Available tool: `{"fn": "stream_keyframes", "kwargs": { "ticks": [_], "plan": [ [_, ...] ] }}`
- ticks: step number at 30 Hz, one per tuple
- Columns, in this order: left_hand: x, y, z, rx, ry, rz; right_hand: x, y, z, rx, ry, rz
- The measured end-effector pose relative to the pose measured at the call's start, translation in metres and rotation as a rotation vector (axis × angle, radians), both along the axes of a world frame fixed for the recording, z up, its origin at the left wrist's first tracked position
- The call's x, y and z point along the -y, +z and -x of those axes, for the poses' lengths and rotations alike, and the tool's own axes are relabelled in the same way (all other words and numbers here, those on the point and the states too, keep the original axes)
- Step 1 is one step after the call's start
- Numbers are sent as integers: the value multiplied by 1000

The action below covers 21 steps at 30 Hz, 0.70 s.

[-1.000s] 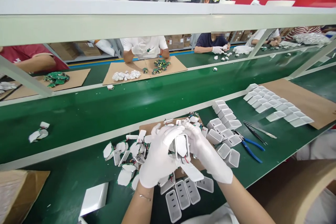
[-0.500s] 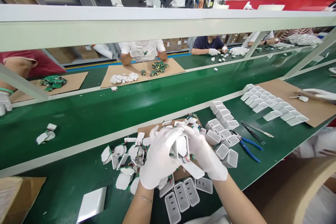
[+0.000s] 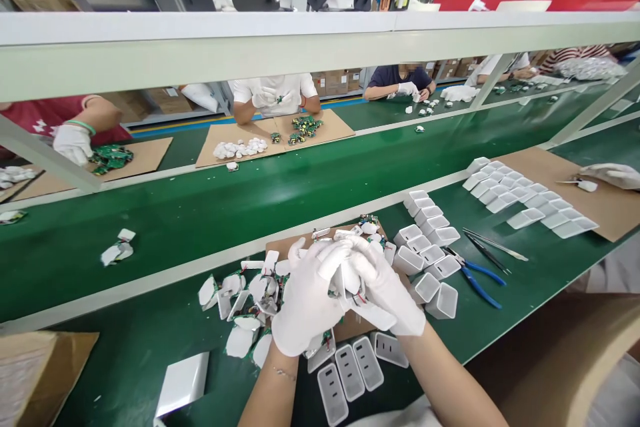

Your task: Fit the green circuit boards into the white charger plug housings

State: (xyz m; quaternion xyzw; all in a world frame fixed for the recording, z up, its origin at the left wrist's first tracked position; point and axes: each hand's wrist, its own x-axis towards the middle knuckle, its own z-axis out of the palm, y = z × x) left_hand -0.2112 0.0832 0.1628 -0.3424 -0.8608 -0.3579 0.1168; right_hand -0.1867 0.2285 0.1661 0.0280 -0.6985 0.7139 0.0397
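Left of the blue-handled pliers [image 3: 477, 288], the left hand [image 3: 310, 297] and right hand [image 3: 387, 283] jointly grip a white housing [image 3: 341, 283]. Its open side faces the wearer; glove cover prevents determining its long axis. A flat white piece [image 3: 373, 314] projects from it, long axis slanting nearer and rightward.

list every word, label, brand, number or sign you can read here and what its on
Nothing can be read with certainty.
Orange-marked item on the shelf: marks too blurred.
Red shirt: white print, too blurred.
Cartons behind: pale labels, too small.
White cases: dark slots, no lettering visible.
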Motion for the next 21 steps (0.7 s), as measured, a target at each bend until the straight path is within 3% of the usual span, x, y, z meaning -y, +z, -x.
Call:
{"fn": "stream_keyframes", "kwargs": {
  "ticks": [8,15,21],
  "plan": [
    [-1,1,0,-3,-20,-26,-6,-19,-6,49,106,228],
    [-2,3,-1,15,-25,-78,4,-4,-8,38,7,86],
    [-1,0,0,2,-17,-78,-5,2,-4,9,146,15]
  ]
}}
